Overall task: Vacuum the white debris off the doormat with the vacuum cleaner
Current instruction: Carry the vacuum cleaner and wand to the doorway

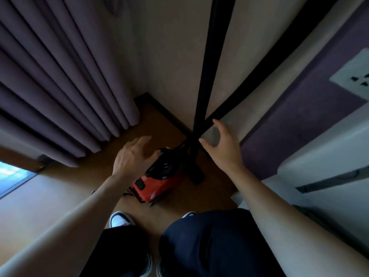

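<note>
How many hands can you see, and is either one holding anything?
2. The left hand hovers open above the red vacuum cleaner. The right hand is open beside the black wand leaning in the corner. Neither holds anything.

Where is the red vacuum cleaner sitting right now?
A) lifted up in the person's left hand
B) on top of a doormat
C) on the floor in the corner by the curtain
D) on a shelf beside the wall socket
C: the red vacuum cleaner rests on the brown floor near the curtain, with both open hands above it.
</note>
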`<state>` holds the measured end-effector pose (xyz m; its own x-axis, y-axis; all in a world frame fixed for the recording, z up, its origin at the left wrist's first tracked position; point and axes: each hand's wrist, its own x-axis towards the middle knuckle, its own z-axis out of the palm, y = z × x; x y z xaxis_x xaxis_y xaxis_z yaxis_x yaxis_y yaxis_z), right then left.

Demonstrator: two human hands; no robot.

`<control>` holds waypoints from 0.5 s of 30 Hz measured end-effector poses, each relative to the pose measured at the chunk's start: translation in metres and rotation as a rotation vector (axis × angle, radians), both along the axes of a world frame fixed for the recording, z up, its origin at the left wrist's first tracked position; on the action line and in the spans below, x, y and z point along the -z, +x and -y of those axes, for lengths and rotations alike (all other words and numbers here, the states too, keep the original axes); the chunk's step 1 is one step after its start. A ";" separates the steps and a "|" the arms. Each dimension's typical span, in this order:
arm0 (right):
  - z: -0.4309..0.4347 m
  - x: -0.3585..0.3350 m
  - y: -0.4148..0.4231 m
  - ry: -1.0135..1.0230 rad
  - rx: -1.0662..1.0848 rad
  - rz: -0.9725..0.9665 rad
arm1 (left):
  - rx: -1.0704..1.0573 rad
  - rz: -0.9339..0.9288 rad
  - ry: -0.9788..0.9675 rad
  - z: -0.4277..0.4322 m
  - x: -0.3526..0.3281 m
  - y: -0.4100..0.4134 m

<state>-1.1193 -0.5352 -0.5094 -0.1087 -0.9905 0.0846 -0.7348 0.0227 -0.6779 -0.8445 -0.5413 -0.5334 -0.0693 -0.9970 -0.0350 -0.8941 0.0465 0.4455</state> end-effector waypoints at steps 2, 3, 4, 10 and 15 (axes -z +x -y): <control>-0.004 0.005 0.003 0.007 0.022 0.001 | -0.030 0.001 0.043 -0.009 0.013 0.004; -0.001 0.009 0.003 0.012 0.030 0.007 | -0.032 0.000 0.055 -0.011 0.019 0.003; 0.005 0.012 0.004 0.017 0.047 0.021 | -0.027 -0.003 0.064 -0.011 0.025 0.003; 0.051 0.042 0.011 0.013 0.131 0.182 | 0.004 -0.031 0.136 0.015 0.076 0.005; 0.074 0.067 0.016 0.018 0.099 0.335 | 0.135 0.020 0.164 0.034 0.127 0.011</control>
